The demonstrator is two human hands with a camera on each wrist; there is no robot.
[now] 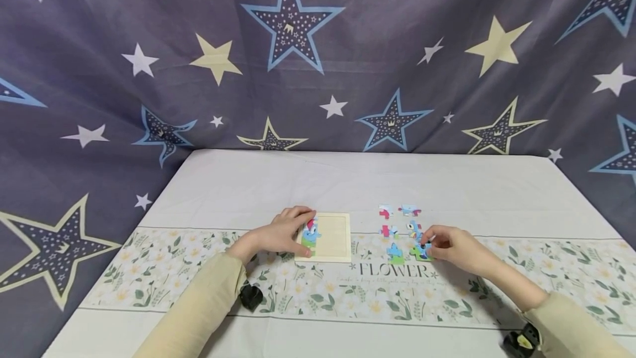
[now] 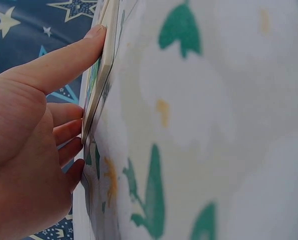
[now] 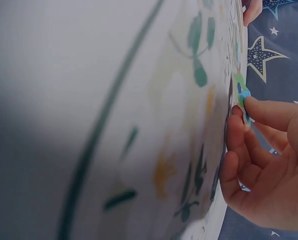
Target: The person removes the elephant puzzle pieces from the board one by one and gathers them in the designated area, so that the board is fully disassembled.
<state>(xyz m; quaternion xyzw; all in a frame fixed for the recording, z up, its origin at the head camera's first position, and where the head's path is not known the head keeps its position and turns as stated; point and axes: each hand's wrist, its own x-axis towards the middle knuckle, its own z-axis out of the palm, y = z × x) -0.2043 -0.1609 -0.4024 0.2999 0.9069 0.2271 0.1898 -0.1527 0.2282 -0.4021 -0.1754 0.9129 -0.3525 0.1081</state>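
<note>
My left hand [image 1: 284,232] holds the left side of a shallow wooden puzzle tray [image 1: 347,236], thumb at its near edge and fingers toward the far edge. Joined puzzle pieces [image 1: 310,235] with a blue figure and red cap fill the tray's left strip; bare wood shows in the rest. In the left wrist view the thumb [image 2: 71,60] lies along the tray rim [image 2: 103,70]. To the right, my right hand [image 1: 459,247] pinches a green and blue puzzle piece [image 3: 241,90] between thumb and fingertips, close over the table. Its fingers partly hide the piece.
Several loose pieces lie between tray and right hand, among them a blue and green one [image 1: 395,253] and a blue and red one [image 1: 409,210]. A floral printed band [image 1: 348,297] crosses the white tablecloth [image 1: 258,187]. A star-patterned curtain [image 1: 318,87] hangs behind the table.
</note>
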